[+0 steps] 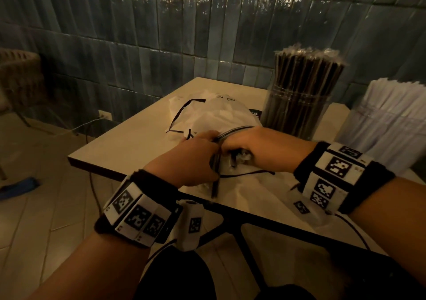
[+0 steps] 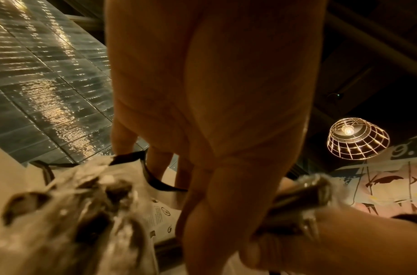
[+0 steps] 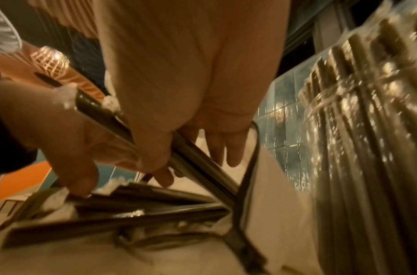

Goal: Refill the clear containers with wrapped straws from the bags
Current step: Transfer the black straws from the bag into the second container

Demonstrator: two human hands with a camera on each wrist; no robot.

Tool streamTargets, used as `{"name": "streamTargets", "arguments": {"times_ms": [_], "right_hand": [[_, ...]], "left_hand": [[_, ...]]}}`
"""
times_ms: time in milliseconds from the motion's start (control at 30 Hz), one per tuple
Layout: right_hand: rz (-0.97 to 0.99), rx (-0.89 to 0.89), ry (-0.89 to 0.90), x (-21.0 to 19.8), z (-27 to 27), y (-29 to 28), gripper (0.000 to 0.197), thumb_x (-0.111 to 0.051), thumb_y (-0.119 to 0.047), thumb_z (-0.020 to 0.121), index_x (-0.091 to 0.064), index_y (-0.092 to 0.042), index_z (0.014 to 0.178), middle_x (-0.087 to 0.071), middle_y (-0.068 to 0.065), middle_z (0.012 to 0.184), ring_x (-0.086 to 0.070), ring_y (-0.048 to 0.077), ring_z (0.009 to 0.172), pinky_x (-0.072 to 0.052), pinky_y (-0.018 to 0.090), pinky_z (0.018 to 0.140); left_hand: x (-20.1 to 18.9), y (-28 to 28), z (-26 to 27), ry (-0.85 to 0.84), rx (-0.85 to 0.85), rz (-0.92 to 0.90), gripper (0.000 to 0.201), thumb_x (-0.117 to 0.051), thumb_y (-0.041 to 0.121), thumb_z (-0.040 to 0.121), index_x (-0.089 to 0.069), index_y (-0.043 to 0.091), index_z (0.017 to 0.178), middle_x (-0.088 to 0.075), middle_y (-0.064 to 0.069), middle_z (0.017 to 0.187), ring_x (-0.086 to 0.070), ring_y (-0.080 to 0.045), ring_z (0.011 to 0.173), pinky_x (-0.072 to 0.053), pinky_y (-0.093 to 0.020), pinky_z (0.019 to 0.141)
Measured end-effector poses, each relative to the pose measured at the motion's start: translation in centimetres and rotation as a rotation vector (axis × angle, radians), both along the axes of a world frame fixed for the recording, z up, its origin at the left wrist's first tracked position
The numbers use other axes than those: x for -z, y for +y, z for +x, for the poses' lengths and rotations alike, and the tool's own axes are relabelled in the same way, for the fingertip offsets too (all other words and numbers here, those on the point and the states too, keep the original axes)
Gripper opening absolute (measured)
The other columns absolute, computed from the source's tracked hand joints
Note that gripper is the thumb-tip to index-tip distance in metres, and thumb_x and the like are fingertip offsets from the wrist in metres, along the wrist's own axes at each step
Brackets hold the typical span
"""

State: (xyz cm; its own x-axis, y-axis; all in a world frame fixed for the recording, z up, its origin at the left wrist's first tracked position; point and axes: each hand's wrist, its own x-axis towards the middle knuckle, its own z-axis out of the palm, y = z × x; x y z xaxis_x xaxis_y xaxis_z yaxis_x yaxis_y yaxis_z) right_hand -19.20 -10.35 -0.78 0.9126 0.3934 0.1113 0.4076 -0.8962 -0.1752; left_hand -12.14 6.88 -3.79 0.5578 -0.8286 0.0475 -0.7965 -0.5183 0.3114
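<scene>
A: Hands?
B: Left hand [image 1: 187, 159] and right hand [image 1: 260, 148] meet at the mouth of the white bag [image 1: 214, 112] on the table [image 1: 119, 142] — both clasp a bunch of dark wrapped straws [image 3: 195, 165].
A: Containers?
B: Clear container [image 1: 297, 106] packed with dark straws stands upright just behind the right hand; a second container [image 1: 389, 124], holding white ones, sits further right.

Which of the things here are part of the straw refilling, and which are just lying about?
Part of the job:
- left hand and right hand, each with a grip on dark straws
- white bag
- container of dark straws
- container of white straws
- table

Just lying about:
- wicker chair
- wall socket
- wire lamp
- blue thing on the floor
</scene>
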Motion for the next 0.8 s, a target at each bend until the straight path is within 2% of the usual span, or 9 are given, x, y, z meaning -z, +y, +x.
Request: {"name": "streamTargets", "arguments": {"times_ms": [33,167,233,367,433,567,700,767,800], "right_hand": [[0.013,0.010,-0.023,-0.3,-0.2,0.0,0.021,-0.059,-0.016,0.089,-0.066,-0.025,0.106,-0.064,-0.009,0.109,-0.053,0.001,0.095,-0.038,0.006,0.082],[0.003,0.038,-0.097,-1.9,-1.2,-0.1,0.018,-0.062,-0.025,0.089,-0.063,-0.029,0.107,-0.067,-0.009,0.106,-0.060,0.008,0.095,-0.049,0.033,0.085],[0.039,0.059,-0.159,-2.8,-1.7,-0.1,0.018,-0.063,-0.027,0.088,-0.062,-0.029,0.106,-0.067,-0.007,0.102,-0.061,0.010,0.092,-0.052,0.037,0.081],[0.240,0.162,-0.273,-5.1,-2.6,-0.4,0.014,-0.063,-0.034,0.085,-0.056,-0.043,0.094,-0.065,-0.016,0.088,-0.060,-0.001,0.082,-0.052,0.025,0.075],[0.322,0.215,-0.298,-6.2,-2.8,-0.7,0.008,-0.062,-0.037,0.084,-0.057,-0.041,0.087,-0.065,-0.017,0.084,-0.061,-0.004,0.082,-0.051,0.025,0.076],[0.424,0.229,-0.318,-7.5,-3.0,-1.3,0.006,-0.066,-0.031,0.084,-0.063,-0.028,0.088,-0.067,-0.011,0.085,-0.063,0.001,0.082,-0.053,0.035,0.083],[0.471,0.254,-0.282,-7.7,-3.0,-1.3,0.005,-0.066,-0.034,0.083,-0.062,-0.032,0.086,-0.065,-0.016,0.080,-0.063,-0.001,0.078,-0.051,0.024,0.067],[0.488,0.272,-0.278,-7.9,-3.0,-1.3,0.006,-0.065,-0.036,0.083,-0.061,-0.033,0.087,-0.064,-0.017,0.079,-0.063,-0.002,0.078,-0.048,0.019,0.062],[0.493,0.277,-0.286,-8.0,-3.0,-1.3,0.006,-0.065,-0.036,0.083,-0.061,-0.033,0.087,-0.064,-0.016,0.080,-0.063,-0.001,0.078,-0.049,0.019,0.061]], "left_hand": [[-0.1,-0.2,0.0,0.004,0.005,-0.004,0.051,-0.068,0.032,0.072,-0.060,0.027,0.122,-0.029,0.006,0.147,-0.045,-0.021,0.120,-0.035,-0.051,0.105],[-0.2,-1.0,-0.1,0.006,-0.002,0.001,0.078,-0.072,0.032,0.072,-0.039,0.031,0.142,-0.025,0.006,0.150,-0.042,-0.026,0.125,-0.036,-0.057,0.103],[-0.2,-1.3,-0.1,0.032,-0.025,-0.021,0.088,-0.075,0.032,0.071,-0.029,0.030,0.147,-0.024,0.006,0.151,-0.041,-0.026,0.128,-0.034,-0.057,0.104],[-0.7,-1.9,-0.6,0.104,-0.055,-0.105,0.096,-0.078,0.038,0.070,-0.021,0.030,0.146,-0.026,0.007,0.150,-0.041,-0.022,0.128,-0.032,-0.055,0.107],[-1.1,-2.1,-1.0,0.113,-0.053,-0.131,0.094,-0.079,0.040,0.069,-0.020,0.035,0.141,-0.025,0.008,0.148,-0.044,-0.020,0.124,-0.033,-0.054,0.106],[-2.0,-2.5,-1.4,0.105,-0.037,-0.144,0.092,-0.080,0.044,0.066,-0.018,0.042,0.135,-0.019,0.018,0.146,-0.041,-0.020,0.125,-0.031,-0.056,0.107],[-2.9,-3.0,-2.0,0.109,-0.049,-0.238,0.104,-0.082,0.041,0.066,-0.011,0.042,0.142,-0.015,0.015,0.153,-0.034,-0.021,0.134,-0.030,-0.055,0.110],[-3.4,-3.5,-2.3,0.089,-0.051,-0.320,0.108,-0.081,0.041,0.067,-0.005,0.042,0.144,-0.019,0.008,0.155,-0.034,-0.020,0.135,-0.029,-0.049,0.112],[-3.6,-3.8,-2.3,0.092,-0.035,-0.361,0.108,-0.081,0.040,0.068,-0.004,0.042,0.144,-0.023,0.005,0.155,-0.036,-0.019,0.134,-0.030,-0.038,0.111]]}}
